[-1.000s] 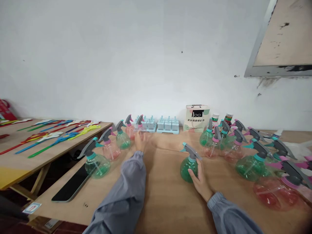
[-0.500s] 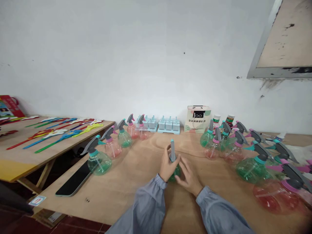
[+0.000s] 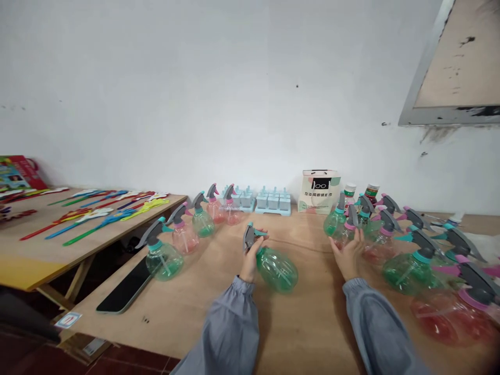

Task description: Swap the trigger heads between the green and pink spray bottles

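My left hand [image 3: 252,258] is closed around the grey trigger head and neck of a green spray bottle [image 3: 278,270]. That bottle leans over, its round body pointing right and its teal nozzle to the upper right. At the right group, my right hand [image 3: 347,256] has its thumb and fingers apart on either side of a pink spray bottle [image 3: 344,233]. Whether the fingers touch it I cannot tell. Part of the pink bottle's body is hidden by the hand.
More green and pink spray bottles [image 3: 404,271] crowd the right side; several stand at left near a phone [image 3: 125,286]. Light-blue ice-pop moulds [image 3: 273,203] and a paper bag [image 3: 318,191] stand by the wall. Colourful hand-shaped sticks [image 3: 94,224] lie on the left table.
My right hand has left the green spray bottle and moved right to the pink one. My left hand has tipped the green bottle from upright and shifted it slightly left.
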A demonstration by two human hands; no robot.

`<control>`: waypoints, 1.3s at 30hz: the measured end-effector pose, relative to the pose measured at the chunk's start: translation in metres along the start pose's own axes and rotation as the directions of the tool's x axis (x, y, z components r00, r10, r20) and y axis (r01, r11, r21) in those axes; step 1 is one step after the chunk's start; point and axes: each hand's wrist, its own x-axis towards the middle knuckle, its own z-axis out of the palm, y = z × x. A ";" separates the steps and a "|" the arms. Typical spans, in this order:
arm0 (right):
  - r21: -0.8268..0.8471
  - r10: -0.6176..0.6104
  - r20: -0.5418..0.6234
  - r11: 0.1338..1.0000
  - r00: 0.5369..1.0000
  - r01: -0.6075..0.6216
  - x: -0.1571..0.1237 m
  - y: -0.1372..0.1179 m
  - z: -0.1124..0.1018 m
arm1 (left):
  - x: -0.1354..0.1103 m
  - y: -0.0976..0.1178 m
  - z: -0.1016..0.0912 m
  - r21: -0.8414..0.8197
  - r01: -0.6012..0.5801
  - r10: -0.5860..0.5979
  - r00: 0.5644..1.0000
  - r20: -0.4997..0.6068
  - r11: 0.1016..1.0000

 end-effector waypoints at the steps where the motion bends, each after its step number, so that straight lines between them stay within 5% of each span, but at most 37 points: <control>1: 0.004 0.004 0.011 1.000 1.000 -0.005 -0.001 0.002 0.001 | 0.001 0.001 0.000 -0.050 0.051 -0.050 0.999 0.020 0.997; 8: 0.125 0.002 0.092 0.992 0.996 -0.014 -0.009 0.001 -0.004 | 0.001 0.005 -0.001 -0.163 0.186 -0.171 0.980 0.100 0.969; 17: 0.350 -0.039 0.222 0.936 0.974 -0.042 -0.047 -0.056 -0.022 | 0.001 0.001 -0.003 -0.088 0.275 -0.256 0.949 0.183 0.957; 27: 0.398 -0.052 0.323 0.913 0.945 -0.086 -0.054 -0.067 -0.025 | -0.004 0.000 0.001 -0.081 0.259 -0.223 0.925 0.307 0.963; 39: 0.375 -0.190 0.329 0.925 0.925 0.057 -0.057 -0.071 -0.029 | -0.009 0.003 0.005 -0.051 0.232 -0.205 0.926 0.316 0.971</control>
